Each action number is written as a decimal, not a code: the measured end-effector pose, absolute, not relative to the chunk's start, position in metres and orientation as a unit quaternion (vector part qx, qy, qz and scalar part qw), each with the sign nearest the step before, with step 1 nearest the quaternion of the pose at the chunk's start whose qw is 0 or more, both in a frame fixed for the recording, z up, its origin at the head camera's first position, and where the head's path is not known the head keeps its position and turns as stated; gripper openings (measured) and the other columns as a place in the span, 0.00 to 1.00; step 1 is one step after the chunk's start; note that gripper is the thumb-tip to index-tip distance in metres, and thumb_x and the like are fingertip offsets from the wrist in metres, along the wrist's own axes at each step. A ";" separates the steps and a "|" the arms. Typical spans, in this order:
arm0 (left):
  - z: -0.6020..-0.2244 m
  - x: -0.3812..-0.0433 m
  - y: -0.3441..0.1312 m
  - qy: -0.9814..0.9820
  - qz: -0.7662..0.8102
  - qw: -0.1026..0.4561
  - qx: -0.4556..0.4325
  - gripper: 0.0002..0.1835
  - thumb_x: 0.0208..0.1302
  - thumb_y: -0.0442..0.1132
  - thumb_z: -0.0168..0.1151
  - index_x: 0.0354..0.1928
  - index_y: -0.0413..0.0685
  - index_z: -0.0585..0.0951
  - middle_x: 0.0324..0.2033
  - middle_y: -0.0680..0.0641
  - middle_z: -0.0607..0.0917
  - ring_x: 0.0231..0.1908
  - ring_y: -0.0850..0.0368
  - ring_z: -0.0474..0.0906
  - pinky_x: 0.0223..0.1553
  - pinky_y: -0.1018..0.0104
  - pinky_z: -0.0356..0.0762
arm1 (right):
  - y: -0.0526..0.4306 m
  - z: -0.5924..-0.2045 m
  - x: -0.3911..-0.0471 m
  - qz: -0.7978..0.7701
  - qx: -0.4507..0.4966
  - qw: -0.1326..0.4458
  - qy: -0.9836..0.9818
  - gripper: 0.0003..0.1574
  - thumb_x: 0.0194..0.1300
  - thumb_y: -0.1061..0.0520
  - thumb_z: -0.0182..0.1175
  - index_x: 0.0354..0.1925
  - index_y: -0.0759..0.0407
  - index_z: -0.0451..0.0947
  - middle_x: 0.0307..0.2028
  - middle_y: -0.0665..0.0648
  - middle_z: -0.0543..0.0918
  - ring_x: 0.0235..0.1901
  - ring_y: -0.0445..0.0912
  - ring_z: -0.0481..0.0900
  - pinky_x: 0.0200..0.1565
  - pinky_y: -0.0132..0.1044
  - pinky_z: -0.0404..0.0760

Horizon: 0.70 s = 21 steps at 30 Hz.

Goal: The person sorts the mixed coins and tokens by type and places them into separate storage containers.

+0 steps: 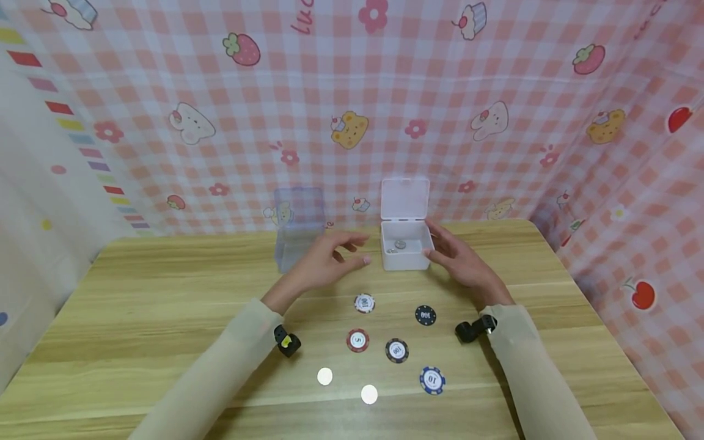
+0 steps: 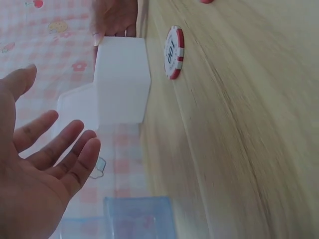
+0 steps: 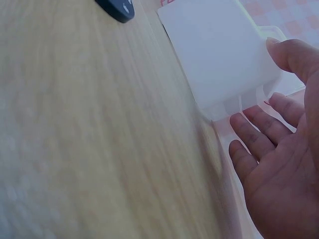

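A small white lidded box (image 1: 405, 261) stands at the back of the table, its lid (image 1: 404, 198) raised. Silver coins (image 1: 399, 244) lie inside it. At the box's right side is my right hand (image 1: 461, 260); the thumb (image 3: 289, 55) touches the rim while the other fingers extend loosely alongside. My left hand (image 1: 324, 260) hovers left of the white box with fingers spread, holding nothing. Beneath and behind it sits a clear bluish box (image 1: 286, 256) with its lid up. Nearest the hands lie a white 100 chip (image 1: 365, 303) and a black 100 chip (image 1: 426, 315).
Farther forward lie a red 5 chip (image 1: 358, 340), another black-edged 100 chip (image 1: 397, 351) and a blue 10 chip (image 1: 432, 381). Two bright white discs (image 1: 325, 376) are left of these. A checked cloth (image 1: 352, 91) hangs directly behind the wooden table (image 1: 137, 318).
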<state>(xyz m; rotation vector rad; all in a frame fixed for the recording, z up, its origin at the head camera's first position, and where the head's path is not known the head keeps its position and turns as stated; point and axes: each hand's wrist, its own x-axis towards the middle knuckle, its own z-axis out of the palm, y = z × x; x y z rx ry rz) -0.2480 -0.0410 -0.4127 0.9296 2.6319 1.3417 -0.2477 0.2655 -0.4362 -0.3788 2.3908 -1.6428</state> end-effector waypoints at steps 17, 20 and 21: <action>-0.417 -0.220 -0.078 0.845 0.417 0.025 0.335 0.29 0.56 0.58 0.65 0.60 0.63 0.74 0.49 0.59 0.79 0.50 0.55 0.76 0.42 0.62 0.80 | 0.268 -0.443 -0.252 -0.566 -0.140 0.105 0.805 0.42 0.70 0.55 0.52 0.74 0.43 0.43 0.73 0.55 0.50 0.71 0.56 0.52 0.69 0.56 0.53; -0.418 -0.213 -0.083 0.841 0.422 0.034 0.336 0.29 0.55 0.58 0.66 0.59 0.65 0.74 0.49 0.60 0.79 0.50 0.54 0.76 0.43 0.61 0.80 | 0.272 -0.453 -0.257 -0.569 -0.136 0.102 0.805 0.42 0.69 0.52 0.53 0.73 0.38 0.44 0.73 0.52 0.50 0.71 0.54 0.53 0.69 0.55 0.53; -0.418 -0.210 -0.085 0.842 0.422 0.039 0.334 0.29 0.54 0.58 0.66 0.59 0.66 0.74 0.49 0.60 0.79 0.50 0.55 0.76 0.43 0.60 0.80 | 0.273 -0.456 -0.259 -0.569 -0.134 0.100 0.805 0.42 0.69 0.50 0.54 0.73 0.36 0.45 0.73 0.50 0.51 0.71 0.54 0.53 0.69 0.55 0.52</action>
